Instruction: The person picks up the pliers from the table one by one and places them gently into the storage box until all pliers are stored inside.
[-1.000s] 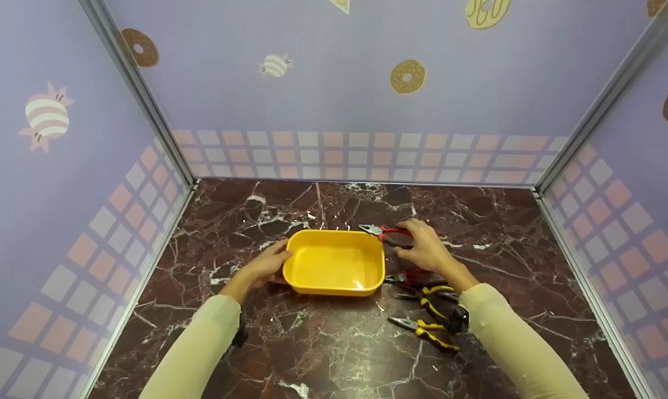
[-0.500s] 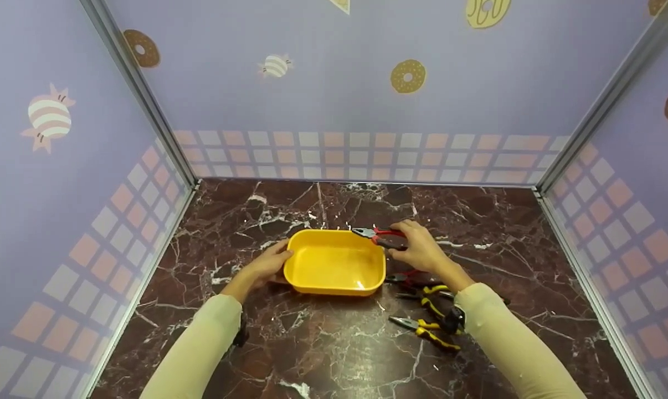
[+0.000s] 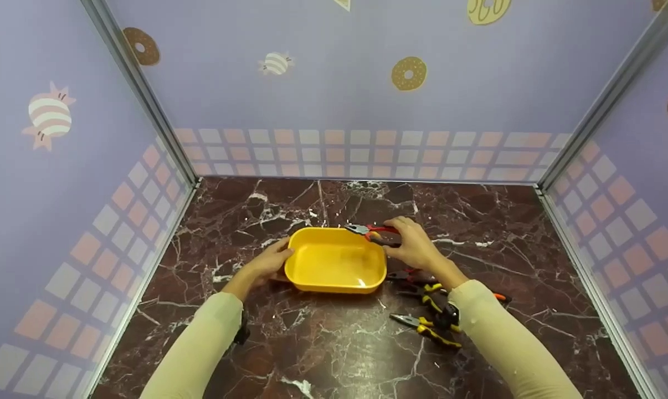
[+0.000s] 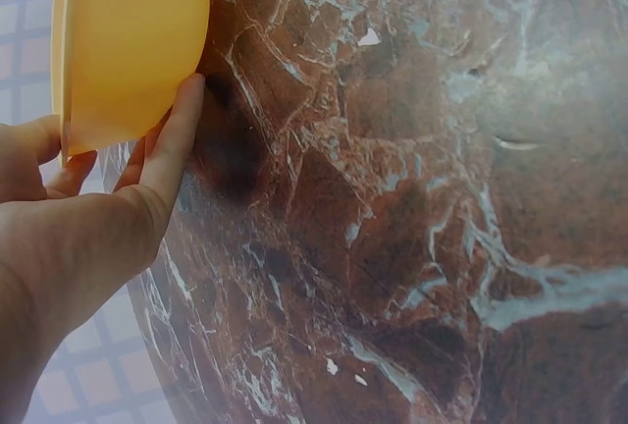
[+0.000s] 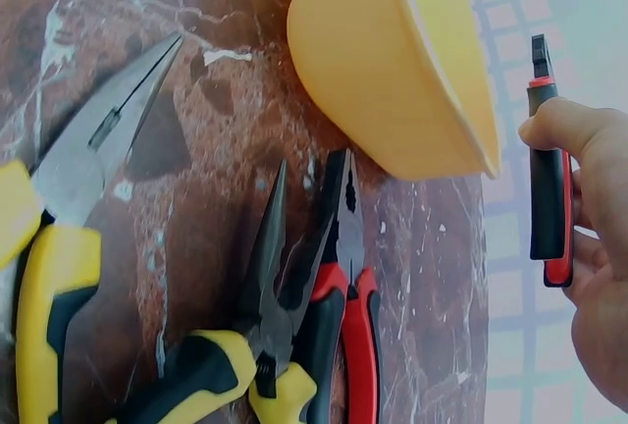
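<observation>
My left hand (image 3: 263, 263) holds the left end of a yellow plastic tub (image 3: 334, 288). In the left wrist view the thumb lies over the tub's rim (image 4: 65, 71), with the fingers along the outer wall. My right hand (image 3: 417, 246) grips combination pliers (image 3: 374, 231) by their red-and-black handles. Their metal nose points left, over the tub's back right rim. In the right wrist view the thumb presses on the black side of the handle (image 5: 548, 179), the pliers raised beyond the tub. No tool shows inside the tub.
Right of the tub lie red-and-black pliers (image 5: 339, 296), with yellow-and-black long-nose pliers (image 5: 263, 331) close beside them. Bent-nose yellow-and-black pliers (image 3: 425, 328) lie nearer the front. An orange handle end (image 3: 500, 297) pokes out behind the right sleeve. Patterned panels (image 3: 361, 100) enclose the marble-look table.
The right hand has moved left with the pliers, bringing their nose farther over the tub's back rim. The left hand and tub have stayed almost in place.
</observation>
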Action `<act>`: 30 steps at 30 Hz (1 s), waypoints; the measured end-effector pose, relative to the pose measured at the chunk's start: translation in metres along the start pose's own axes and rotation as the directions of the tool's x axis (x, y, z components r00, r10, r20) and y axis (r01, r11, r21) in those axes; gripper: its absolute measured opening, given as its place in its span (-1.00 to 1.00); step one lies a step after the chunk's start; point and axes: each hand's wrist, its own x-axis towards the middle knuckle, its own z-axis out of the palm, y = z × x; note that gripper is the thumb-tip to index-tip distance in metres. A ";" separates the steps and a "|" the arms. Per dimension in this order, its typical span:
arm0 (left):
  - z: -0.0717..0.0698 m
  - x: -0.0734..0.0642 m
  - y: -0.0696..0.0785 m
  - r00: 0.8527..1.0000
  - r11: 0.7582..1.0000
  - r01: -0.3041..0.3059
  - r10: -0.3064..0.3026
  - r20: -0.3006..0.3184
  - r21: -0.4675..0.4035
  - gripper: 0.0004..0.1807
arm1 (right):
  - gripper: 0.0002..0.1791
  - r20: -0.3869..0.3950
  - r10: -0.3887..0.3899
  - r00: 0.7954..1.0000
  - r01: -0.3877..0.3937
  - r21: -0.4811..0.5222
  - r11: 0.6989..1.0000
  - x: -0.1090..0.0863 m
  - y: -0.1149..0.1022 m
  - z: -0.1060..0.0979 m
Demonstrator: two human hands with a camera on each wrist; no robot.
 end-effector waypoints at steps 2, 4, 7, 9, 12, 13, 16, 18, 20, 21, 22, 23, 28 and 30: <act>0.000 0.001 0.001 1.000 1.000 -0.002 0.002 0.002 0.000 -0.40 | -0.38 0.002 0.000 1.000 0.000 0.004 1.000 0.001 -0.002 0.001; 0.001 0.000 0.001 1.000 1.000 -0.001 0.001 0.007 0.002 -0.40 | -0.37 0.007 0.004 1.000 -0.004 0.012 1.000 0.002 -0.004 0.002; 0.001 0.000 0.001 1.000 1.000 0.012 -0.012 0.001 -0.003 -0.41 | -0.36 0.018 0.005 1.000 -0.006 0.014 1.000 0.004 -0.007 0.004; 0.001 0.000 0.000 1.000 1.000 0.016 -0.016 0.000 -0.002 -0.40 | -0.35 0.023 0.003 1.000 -0.004 0.016 1.000 0.004 -0.009 0.006; 0.001 -0.001 0.000 1.000 1.000 0.020 -0.020 -0.002 -0.006 -0.39 | -0.34 0.021 -0.007 1.000 0.006 0.016 1.000 0.006 -0.013 0.008; 0.001 -0.001 0.000 1.000 1.000 0.016 -0.016 0.001 -0.003 -0.39 | -0.35 0.020 -0.008 1.000 0.008 0.017 1.000 0.006 -0.014 0.009; 0.001 -0.001 0.001 1.000 1.000 0.010 -0.010 0.002 0.005 -0.39 | -0.35 0.018 -0.017 1.000 0.016 0.010 1.000 0.008 -0.017 0.011; 0.000 -0.001 0.001 1.000 1.000 0.007 -0.007 0.003 0.012 -0.38 | -0.36 0.019 -0.020 1.000 0.020 0.009 1.000 0.010 -0.020 0.013; 0.000 -0.002 0.001 1.000 1.000 0.006 -0.006 0.000 0.021 -0.38 | -0.36 0.027 -0.018 0.999 0.018 0.007 1.000 0.013 -0.022 0.015; 0.000 -0.002 0.002 1.000 1.000 0.004 -0.004 -0.001 0.026 -0.38 | -0.36 0.031 -0.015 0.999 0.015 0.006 1.000 0.014 -0.024 0.016; -0.001 -0.002 0.002 1.000 1.000 0.004 -0.004 -0.005 0.025 -0.39 | -0.36 0.036 -0.014 0.999 0.014 0.008 1.000 0.015 -0.025 0.018; -0.001 -0.002 0.001 1.000 1.000 0.002 -0.002 -0.007 0.026 -0.39 | -0.36 0.042 -0.011 0.999 0.011 0.009 1.000 0.016 -0.026 0.019; -0.001 -0.001 0.001 1.000 1.000 0.001 0.000 -0.019 0.018 -0.40 | -0.36 0.046 -0.003 0.999 0.002 0.017 1.000 0.018 -0.031 0.026; 0.000 -0.001 0.000 1.000 1.000 0.005 -0.005 -0.018 0.017 -0.39 | -0.37 0.041 0.005 0.999 -0.005 0.017 1.000 0.017 -0.032 0.028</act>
